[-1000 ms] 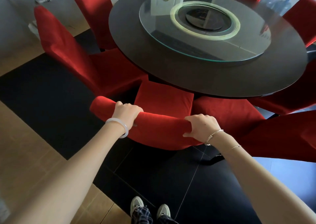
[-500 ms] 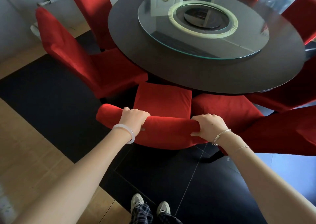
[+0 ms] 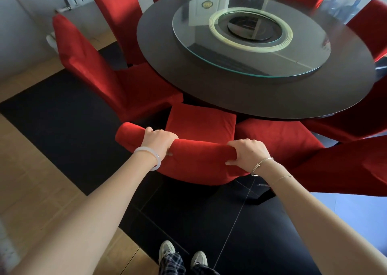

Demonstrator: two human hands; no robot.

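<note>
Head view: left hand (image 3: 159,141) and right hand (image 3: 249,152) grip the red chair (image 3: 201,159) at the round desk (image 3: 230,98).
Fingers of both curl tight over the rounded, padded backrest top, one near each end. Cover is soft matte cloth, slightly creased. Square seat cushion tucks against the desk's rim. Desk smooth and dark, with a circular glass turntable (image 3: 303,50) on it. Neighbouring chairs (image 3: 88,69) wear the same cloth.

Left hand (image 3: 159,140) and right hand (image 3: 249,152) gripping the top of a red fabric-covered chair's back (image 3: 201,159), its seat at a round dark wooden table (image 3: 240,94), glass turntable (image 3: 251,44) on top
</note>
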